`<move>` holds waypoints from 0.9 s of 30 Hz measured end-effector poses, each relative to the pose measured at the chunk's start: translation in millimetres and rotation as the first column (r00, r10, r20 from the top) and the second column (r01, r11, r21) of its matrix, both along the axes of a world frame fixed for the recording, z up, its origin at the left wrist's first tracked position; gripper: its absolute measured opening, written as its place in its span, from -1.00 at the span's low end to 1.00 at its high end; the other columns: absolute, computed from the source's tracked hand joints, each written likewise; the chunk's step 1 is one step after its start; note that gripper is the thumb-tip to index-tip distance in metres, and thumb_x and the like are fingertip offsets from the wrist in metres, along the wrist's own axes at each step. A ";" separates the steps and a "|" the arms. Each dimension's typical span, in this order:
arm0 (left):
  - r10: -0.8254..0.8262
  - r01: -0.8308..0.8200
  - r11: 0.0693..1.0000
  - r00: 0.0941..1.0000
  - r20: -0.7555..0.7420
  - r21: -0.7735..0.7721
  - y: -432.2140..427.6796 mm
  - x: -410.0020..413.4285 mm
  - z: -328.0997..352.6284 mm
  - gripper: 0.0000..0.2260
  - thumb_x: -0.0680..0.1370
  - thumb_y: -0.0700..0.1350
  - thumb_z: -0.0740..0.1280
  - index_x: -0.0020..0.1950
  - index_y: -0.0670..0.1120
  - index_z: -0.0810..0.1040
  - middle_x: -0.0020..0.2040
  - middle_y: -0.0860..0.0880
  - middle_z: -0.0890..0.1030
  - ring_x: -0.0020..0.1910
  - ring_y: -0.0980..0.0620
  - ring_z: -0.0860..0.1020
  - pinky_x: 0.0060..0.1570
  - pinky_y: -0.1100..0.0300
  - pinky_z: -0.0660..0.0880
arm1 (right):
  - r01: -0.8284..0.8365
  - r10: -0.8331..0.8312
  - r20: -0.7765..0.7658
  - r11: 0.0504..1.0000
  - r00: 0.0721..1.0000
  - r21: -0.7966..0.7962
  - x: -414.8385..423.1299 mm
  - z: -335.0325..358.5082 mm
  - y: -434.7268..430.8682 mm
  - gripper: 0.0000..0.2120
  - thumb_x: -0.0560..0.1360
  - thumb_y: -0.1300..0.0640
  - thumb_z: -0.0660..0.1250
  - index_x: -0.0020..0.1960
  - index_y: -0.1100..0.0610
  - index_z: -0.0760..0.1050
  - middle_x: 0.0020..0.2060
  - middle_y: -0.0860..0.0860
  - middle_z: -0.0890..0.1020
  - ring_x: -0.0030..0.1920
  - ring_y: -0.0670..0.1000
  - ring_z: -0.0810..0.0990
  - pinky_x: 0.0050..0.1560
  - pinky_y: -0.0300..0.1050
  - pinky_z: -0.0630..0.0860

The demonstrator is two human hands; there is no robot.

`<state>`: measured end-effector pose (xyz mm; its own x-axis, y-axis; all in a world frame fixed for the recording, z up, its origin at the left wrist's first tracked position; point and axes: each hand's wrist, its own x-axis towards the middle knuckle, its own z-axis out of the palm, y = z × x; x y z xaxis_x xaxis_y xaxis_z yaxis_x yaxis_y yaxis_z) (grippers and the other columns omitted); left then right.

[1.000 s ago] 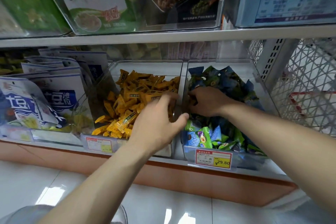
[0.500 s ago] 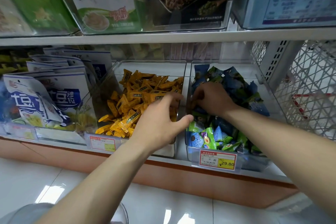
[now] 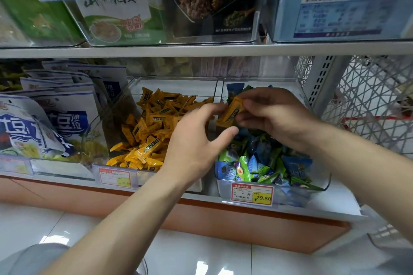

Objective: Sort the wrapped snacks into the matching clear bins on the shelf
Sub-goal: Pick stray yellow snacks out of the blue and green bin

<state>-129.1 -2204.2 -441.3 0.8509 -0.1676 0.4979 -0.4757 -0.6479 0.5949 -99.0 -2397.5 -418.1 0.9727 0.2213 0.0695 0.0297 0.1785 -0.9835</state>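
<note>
While the right hand (image 3: 274, 118) pinches one yellow snack (image 3: 230, 111) between its thumb and fingertips, the left hand (image 3: 196, 143) reaches toward it with fingers and thumb spread wide and holds nothing. Its fingertips are right beside the snack, but I cannot tell if they touch it. The snack is small and long. It has a shiny orange-yellow wrapper, a dark label with pale writing in the middle, and flat pinched ends. It is tilted, with its top end leaning to the right. It is up in the air, just over the wall between two clear bins, above the left edge of the right bin (image 3: 321, 187). That bin is full of blue and green snacks (image 3: 257, 163). The left bin (image 3: 176, 80) next to it holds a heap of yellow sweets (image 3: 145, 140) that look the same as the one in the hand. The right bin has a red and yellow price tag (image 3: 252, 195) on its front.
</note>
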 end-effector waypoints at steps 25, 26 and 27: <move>0.022 0.021 0.905 0.995 -0.095 0.426 -45.2 55.5 36.9 -0.72 0.53 0.09 0.36 0.22 0.08 0.57 0.11 0.04 0.64 0.06 0.02 0.58 0.04 0.10 0.55 | 0.346 -0.054 0.344 0.273 0.937 -0.898 18.3 -15.3 -111.6 -0.42 0.55 -0.11 0.32 0.51 0.00 0.28 0.46 0.05 0.30 0.43 0.08 0.33 0.38 0.00 0.33; 0.020 0.045 0.880 0.991 -0.131 0.474 -54.2 69.9 35.3 -0.72 0.54 0.07 0.36 0.23 0.07 0.56 0.13 0.03 0.62 0.08 0.00 0.57 0.07 0.07 0.53 | 0.326 -0.054 0.324 0.283 0.944 -0.902 17.9 -17.6 -111.7 -0.39 0.55 -0.11 0.31 0.53 0.01 0.24 0.49 0.05 0.27 0.44 0.08 0.32 0.39 0.01 0.33; 0.019 0.049 0.843 0.992 -0.122 0.535 -61.5 84.8 32.3 -0.75 0.55 0.05 0.36 0.21 0.05 0.56 0.12 0.02 0.61 0.08 -0.02 0.56 0.06 0.06 0.52 | 0.313 -0.053 0.312 0.297 0.949 -0.902 17.6 -19.8 -111.4 -0.38 0.55 -0.11 0.31 0.54 0.02 0.23 0.50 0.04 0.25 0.46 0.09 0.30 0.41 0.03 0.32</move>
